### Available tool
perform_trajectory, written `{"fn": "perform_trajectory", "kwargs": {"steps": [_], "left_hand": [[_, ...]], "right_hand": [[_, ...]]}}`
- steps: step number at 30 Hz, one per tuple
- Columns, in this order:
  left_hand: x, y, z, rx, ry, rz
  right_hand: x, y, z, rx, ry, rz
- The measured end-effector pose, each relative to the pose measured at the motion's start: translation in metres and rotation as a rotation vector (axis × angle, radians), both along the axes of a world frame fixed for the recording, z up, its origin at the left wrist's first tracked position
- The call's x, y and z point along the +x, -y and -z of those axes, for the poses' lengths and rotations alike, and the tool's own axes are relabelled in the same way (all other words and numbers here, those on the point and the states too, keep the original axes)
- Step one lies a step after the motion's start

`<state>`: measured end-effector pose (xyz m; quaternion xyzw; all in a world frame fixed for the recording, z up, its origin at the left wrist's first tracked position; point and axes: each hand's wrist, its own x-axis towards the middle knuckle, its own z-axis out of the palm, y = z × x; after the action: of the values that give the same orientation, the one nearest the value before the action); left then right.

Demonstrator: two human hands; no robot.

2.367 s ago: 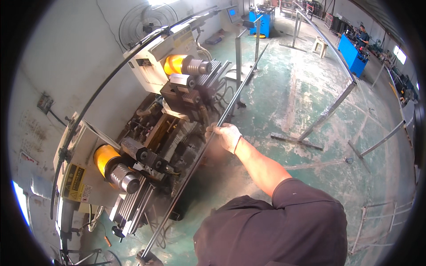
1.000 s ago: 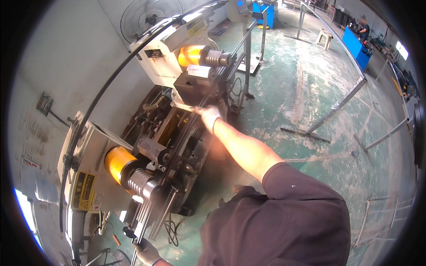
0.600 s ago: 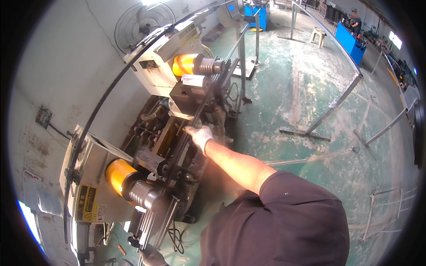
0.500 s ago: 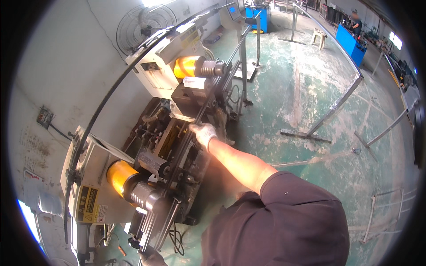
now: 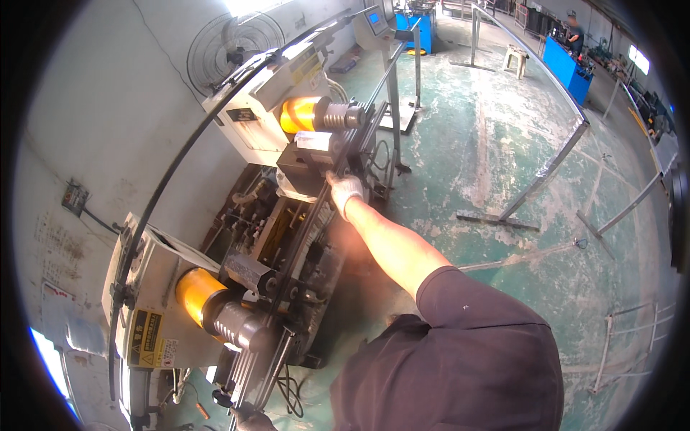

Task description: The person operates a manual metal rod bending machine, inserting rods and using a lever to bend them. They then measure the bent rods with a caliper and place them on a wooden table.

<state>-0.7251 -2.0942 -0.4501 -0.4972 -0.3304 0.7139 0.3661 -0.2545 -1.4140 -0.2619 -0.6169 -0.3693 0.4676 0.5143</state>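
Observation:
Long thin metal bars (image 5: 293,241) run lengthwise along the front of a machine with two heads. My right hand (image 5: 347,192), in a pale work glove, is stretched far forward with its fingers closed on a bar beside the dark block (image 5: 302,169) at the middle of the machine. My left hand (image 5: 250,418), in a darker, soiled glove, is low at the picture's bottom edge. Its fingers appear closed at the near end of the bars, next to a black round knob (image 5: 221,397); part of it is cut off. Ribbed rollers (image 5: 241,327) on a yellow-orange cylinder (image 5: 200,293) stand close by.
A second yellow-orange cylinder (image 5: 302,115) sits on the far machine head. A black hose (image 5: 172,172) arcs over the machine. Along the wall stands a fan (image 5: 236,50). Metal frames (image 5: 546,172) and a stool (image 5: 515,62) stand on the green floor; a person (image 5: 575,36) works far off.
My right hand has slid forward along the bars, away from me. My left hand has shifted slightly right and down. The machine has stayed put.

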Motion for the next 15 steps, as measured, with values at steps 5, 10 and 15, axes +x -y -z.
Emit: {"fn": "perform_trajectory", "kwargs": {"steps": [5,10,15], "left_hand": [[0.018,-0.025,-0.017,0.071,0.039,-0.008],[0.033,-0.044,-0.042,0.159,0.107,0.018],[0.03,-0.004,-0.034,0.274,0.135,-0.049]], "right_hand": [[-0.027,0.036,0.027,-0.072,0.22,-0.163],[-0.016,0.047,0.021,0.021,0.004,-0.129],[-0.018,-0.005,0.051,0.042,0.021,-0.126]]}}
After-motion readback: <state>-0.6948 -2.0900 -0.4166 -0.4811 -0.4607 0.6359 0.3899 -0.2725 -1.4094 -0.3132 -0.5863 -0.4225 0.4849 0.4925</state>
